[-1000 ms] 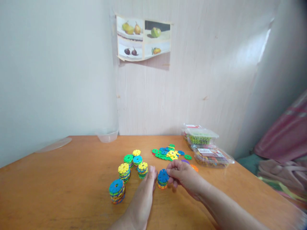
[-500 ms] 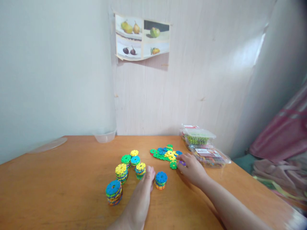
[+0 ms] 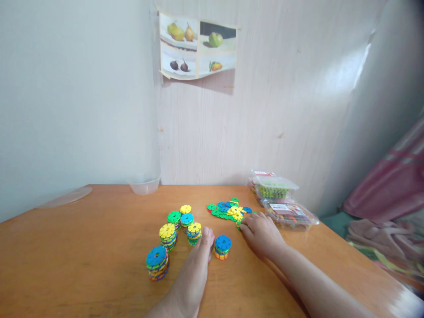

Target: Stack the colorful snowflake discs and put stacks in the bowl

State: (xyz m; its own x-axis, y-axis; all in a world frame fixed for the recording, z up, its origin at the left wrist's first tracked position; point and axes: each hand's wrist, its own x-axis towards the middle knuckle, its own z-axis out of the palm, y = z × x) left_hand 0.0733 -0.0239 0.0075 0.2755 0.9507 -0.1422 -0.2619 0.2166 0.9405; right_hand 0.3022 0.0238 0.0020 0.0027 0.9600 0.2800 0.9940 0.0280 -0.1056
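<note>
Near the middle of the table, my left hand (image 3: 195, 265) rests on its edge, thumb uppermost, fingers stretched out and partly hidden. It holds nothing visible. On its right stands a stack of flower-shaped plastic discs topped with blue (image 3: 223, 245); on its left is a yellow-topped stack (image 3: 194, 233). My right hand (image 3: 263, 236) is palm down, its bent fingertips on a green flower disc (image 3: 238, 225), mostly covered by them. Just beyond lies a loose pile of green, blue and yellow discs (image 3: 228, 212).
More stacks stand at left: a large blue-topped one (image 3: 157, 263), a yellow-topped one (image 3: 168, 236) and a green-topped one (image 3: 174, 218). Clear fruit boxes (image 3: 289, 215) sit at the right edge. A plastic tub (image 3: 145, 185) and a translucent lid (image 3: 68, 197) lie at the back left.
My right hand has shifted slightly left, off a purple disc and onto the green one. My left hand stays beside the blue-topped stack. The view has tilted slightly.
</note>
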